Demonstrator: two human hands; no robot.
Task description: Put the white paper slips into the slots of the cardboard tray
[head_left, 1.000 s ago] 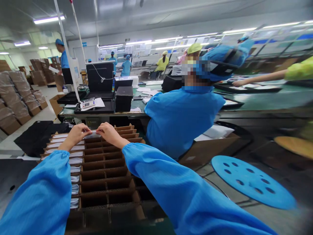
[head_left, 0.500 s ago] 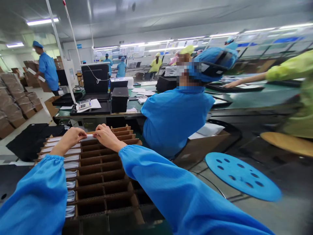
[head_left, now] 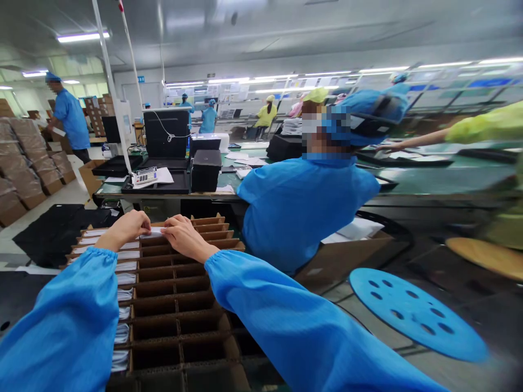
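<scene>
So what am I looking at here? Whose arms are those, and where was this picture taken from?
There is no machine here. The picture comes from a camera worn on a person's head, looking forward and down, so these are that person's own bare hands. The left hand and right hand reach out of blue sleeves and appear to pinch a thin white slip between them. Under the hands sits a cardboard box divided into rows of slots, and some slots hold stacks of white paper. Beyond the box, a co-worker in a blue coat has their back to the camera. At lower right is a round blue stool seat with holes.
</scene>
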